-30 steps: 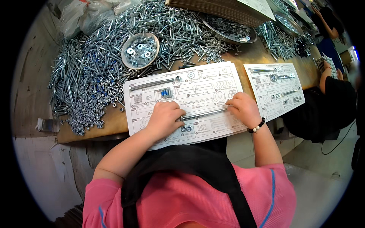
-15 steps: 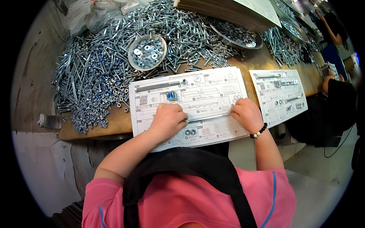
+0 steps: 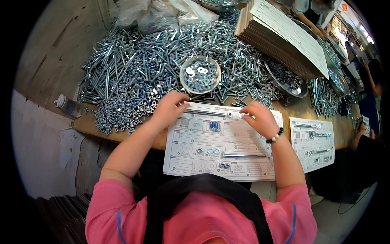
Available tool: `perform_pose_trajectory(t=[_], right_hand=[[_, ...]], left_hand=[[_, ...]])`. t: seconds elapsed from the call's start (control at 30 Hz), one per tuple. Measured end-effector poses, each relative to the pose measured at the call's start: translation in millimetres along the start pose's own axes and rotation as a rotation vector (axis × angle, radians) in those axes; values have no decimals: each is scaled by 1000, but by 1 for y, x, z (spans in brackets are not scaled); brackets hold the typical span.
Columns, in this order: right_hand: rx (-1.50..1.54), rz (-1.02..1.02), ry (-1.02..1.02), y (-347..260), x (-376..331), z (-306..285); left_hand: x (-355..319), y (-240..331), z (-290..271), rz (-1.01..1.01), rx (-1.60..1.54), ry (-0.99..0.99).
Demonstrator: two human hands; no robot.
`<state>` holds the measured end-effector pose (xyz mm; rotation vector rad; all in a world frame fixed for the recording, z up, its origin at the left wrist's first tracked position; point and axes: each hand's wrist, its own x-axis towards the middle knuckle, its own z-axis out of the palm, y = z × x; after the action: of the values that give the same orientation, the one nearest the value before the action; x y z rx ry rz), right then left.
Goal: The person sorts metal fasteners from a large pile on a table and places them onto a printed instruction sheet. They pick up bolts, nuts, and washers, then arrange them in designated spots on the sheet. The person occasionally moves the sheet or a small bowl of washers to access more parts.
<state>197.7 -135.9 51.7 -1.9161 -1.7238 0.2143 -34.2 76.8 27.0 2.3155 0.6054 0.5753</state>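
Note:
My left hand is at the upper left corner of a printed sheet, beside the end of a long dark rod. Its fingers are curved, with a gap between thumb and forefinger. Over the sheet's upper right, my right hand has thumb and forefinger apart, close to a washer. A nut lies between rod and washer. Lower down lie a cluster of blue-marked bolts, a single nut, two washers, a long silver bolt and two nuts.
A heap of bolts covers the table behind the sheet, with loose nuts at left. On it sits a bowl of washers. A tall stack of sheets and a metal tray stand right. Another laid-out sheet lies nearby; other people work beyond.
Both hands have let go of the long silver bolt, now lying on the sheet, and moved up to its top edge. The view has shifted, showing more of the table's far side.

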Motion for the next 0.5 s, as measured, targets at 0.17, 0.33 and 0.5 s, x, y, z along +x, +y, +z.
perform_pose_trajectory(t=[0.17, 0.33, 0.5], right_hand=[[10, -94, -14, -11, 94, 35], [-155, -237, 162, -27, 192, 74], [-454, -139, -22, -47, 252, 96]], left_hand=[[40, -60, -50, -70, 178, 168], [81, -70, -70, 120, 521, 97], [100, -85, -62, 329, 815, -46]])
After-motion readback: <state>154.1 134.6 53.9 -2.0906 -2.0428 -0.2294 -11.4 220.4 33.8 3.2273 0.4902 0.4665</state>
